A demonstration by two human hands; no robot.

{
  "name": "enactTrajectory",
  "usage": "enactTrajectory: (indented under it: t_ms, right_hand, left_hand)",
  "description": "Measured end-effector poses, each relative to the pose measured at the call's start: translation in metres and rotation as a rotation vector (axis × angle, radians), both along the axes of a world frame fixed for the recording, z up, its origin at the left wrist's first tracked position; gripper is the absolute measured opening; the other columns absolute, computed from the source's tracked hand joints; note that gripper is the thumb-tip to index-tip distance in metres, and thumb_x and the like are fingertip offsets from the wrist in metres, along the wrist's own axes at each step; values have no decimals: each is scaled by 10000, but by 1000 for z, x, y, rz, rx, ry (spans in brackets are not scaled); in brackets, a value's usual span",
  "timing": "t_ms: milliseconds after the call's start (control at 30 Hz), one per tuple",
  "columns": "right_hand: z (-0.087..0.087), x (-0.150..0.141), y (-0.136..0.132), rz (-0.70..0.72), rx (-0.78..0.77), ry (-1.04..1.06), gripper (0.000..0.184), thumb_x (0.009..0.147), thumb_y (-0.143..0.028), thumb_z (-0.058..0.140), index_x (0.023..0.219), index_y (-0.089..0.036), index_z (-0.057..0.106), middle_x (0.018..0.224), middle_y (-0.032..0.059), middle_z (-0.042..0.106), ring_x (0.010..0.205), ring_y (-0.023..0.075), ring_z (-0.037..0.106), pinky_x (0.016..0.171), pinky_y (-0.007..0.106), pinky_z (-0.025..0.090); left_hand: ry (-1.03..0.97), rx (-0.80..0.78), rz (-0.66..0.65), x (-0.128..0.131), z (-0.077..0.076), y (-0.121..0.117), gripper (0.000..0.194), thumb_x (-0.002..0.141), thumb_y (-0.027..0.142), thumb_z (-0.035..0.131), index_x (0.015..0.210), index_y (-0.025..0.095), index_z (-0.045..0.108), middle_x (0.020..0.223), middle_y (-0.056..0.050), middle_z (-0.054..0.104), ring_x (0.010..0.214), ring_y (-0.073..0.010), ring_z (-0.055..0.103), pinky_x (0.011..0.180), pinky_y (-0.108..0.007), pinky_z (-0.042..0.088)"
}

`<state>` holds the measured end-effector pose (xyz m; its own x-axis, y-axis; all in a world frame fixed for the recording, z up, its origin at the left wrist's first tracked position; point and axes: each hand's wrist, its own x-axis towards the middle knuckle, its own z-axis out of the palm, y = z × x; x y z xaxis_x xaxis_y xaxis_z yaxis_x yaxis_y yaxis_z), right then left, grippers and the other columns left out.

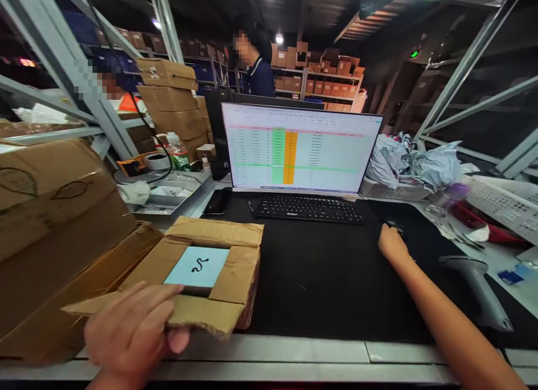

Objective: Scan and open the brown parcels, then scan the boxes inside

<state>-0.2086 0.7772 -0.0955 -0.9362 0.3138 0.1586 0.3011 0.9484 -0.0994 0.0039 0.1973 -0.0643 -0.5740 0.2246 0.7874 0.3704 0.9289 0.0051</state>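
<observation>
- Mat (311,300) as the dial, 12 straight ahead: here's the box (235,267) at 9, top partly open!
- The left hand (130,325) is on it, at the box's own 7 o'clock, gripping the near flap (205,317), fingers on top and thumb at the edge.
- Inside, in the gap between flaps, a blue piece (197,267) shows 1 black squiggle.
- Over at 2, the right hand (392,241) curls over a dark mouse (395,227), mostly covering it.
- The grey scanner (479,292) lies at 3, just beside the right forearm, nobody's fingers on it.
- Up at 12, the keyboard (311,209), and behind it the monitor (302,149), lit with a sheet, 1 green and 1 orange column standing out.
- To 10 now: phone (217,202), tray (191,196), bottle (179,154), then a stack of cartons (176,110).
- Out at 9, beyond the box, a bigger carton (54,210) gapes.
- Between 1 and 2, grey bags (437,163) fill a basket (397,191).
- At 11, past the monitor, a person (260,82) in a dark top.
</observation>
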Motion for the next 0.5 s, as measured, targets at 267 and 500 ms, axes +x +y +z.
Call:
enactTrajectory:
  t_ms: [267,500]
  right_hand:
    - [62,-5,-92,414,27,72,418,968,-278,502,1315,-74,616,1279,254,633,1233,389,583,1043,563,457]
    - [119,93,-276,1793,-316,70,439,1063,-389,450,1464,-215,495,1494,120,510,1376,244,467,1169,449,382]
  left_hand:
    - [-74,8,75,35,-80,35,693,950,760,214,1141,277,672,1196,-168,740,1307,-318,603,1132,-609,430]
    - [-324,-56,171,45,45,74,354,1008,372,412,797,217,650,888,-96,705,897,-252,662,834,-439,556]
